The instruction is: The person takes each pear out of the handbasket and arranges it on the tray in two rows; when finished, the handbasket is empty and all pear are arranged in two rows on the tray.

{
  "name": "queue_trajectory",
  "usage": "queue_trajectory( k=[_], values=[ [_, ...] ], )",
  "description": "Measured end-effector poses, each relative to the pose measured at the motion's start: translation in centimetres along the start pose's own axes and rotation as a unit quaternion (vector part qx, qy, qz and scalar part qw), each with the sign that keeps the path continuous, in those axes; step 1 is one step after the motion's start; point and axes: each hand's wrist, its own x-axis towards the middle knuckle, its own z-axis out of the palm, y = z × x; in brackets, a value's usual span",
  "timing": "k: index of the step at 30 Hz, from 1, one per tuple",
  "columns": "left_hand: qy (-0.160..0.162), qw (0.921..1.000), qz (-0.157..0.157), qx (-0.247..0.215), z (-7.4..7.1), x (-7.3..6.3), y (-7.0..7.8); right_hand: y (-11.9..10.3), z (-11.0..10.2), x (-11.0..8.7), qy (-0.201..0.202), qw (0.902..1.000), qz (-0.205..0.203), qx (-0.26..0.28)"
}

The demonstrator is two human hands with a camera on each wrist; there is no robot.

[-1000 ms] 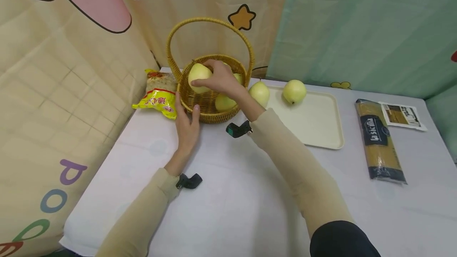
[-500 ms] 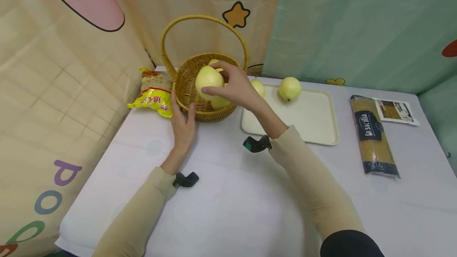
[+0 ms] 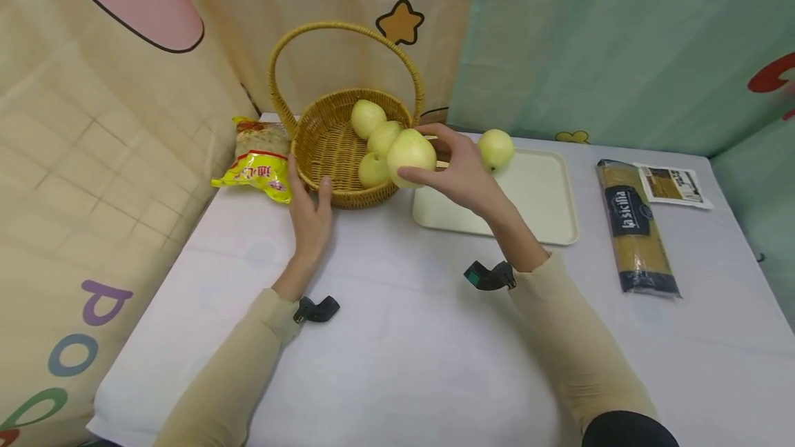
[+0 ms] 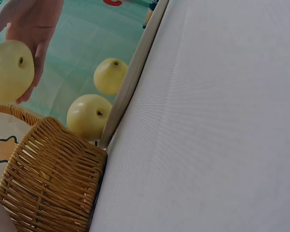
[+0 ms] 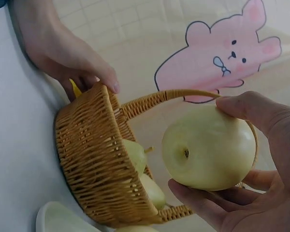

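Tray (image 3: 540,202) partly behind R hand (image 3: 464,170) w/pear (image 3: 410,153)

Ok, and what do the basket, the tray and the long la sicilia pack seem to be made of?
Basket: wicker-like strands, slightly glossy, going by the weave; plant or synthetic, I can't tell.
Tray: probably plastic, judging by its smooth, even cream surface and raised rim.
Pack: likely thin plastic film, glossy, given the wrinkled highlights near its lower end.

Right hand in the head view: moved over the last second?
Yes. Against the basket, the right hand has moved right: from over its opening to mostly past its right side.
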Motion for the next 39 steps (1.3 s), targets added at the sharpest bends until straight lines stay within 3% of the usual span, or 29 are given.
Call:
queue_trajectory(
  k=[10,19,23,29,39],
  values=[
    [-0.004,1.0,-0.003,-0.003,0.0,0.0,0.1,2.8,-4.2,-3.2,0.073,0.9962,0.047,-0.01],
    [-0.014,0.9999,-0.003,0.003,0.2,0.1,-0.1,3.9,-7.7,-4.3,0.152,0.9832,0.092,-0.041],
    [-0.007,0.9999,-0.008,0.003,-0.1,0.1,0.0,4.3,-9.5,-4.3,0.187,0.9743,0.108,-0.065],
    [-0.007,0.9999,-0.006,0.006,-0.4,0.2,0.0,6.3,-12.0,-4.4,0.236,0.9605,0.135,-0.059],
    [-0.01,0.9999,-0.007,0.0,-0.3,0.1,-0.3,10.6,-13.4,-4.6,0.291,0.9291,0.182,-0.139]
  ],
)
